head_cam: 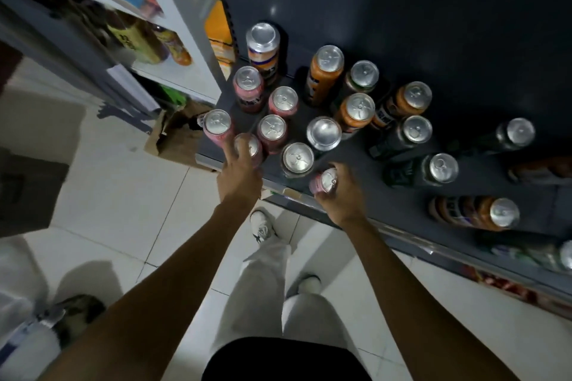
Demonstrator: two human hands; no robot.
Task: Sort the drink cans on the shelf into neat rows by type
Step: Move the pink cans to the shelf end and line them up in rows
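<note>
A dark shelf (356, 161) holds many upright drink cans. Several pink cans (272, 130) cluster at its left end, orange cans (356, 110) stand in the middle, black cans (414, 133) to the right. My left hand (240, 173) is closed around a pink can (249, 145) at the shelf's front left corner. My right hand (340, 192) grips another pink can (326, 181) at the front edge, just right of a dark can (297, 158).
An orange can (483, 213) lies on its side at the shelf's right, with more cans beyond it. A white shelving unit (173, 71) with bottles stands to the left. A cardboard box (176, 136) sits on the tiled floor. My shoes are below the shelf edge.
</note>
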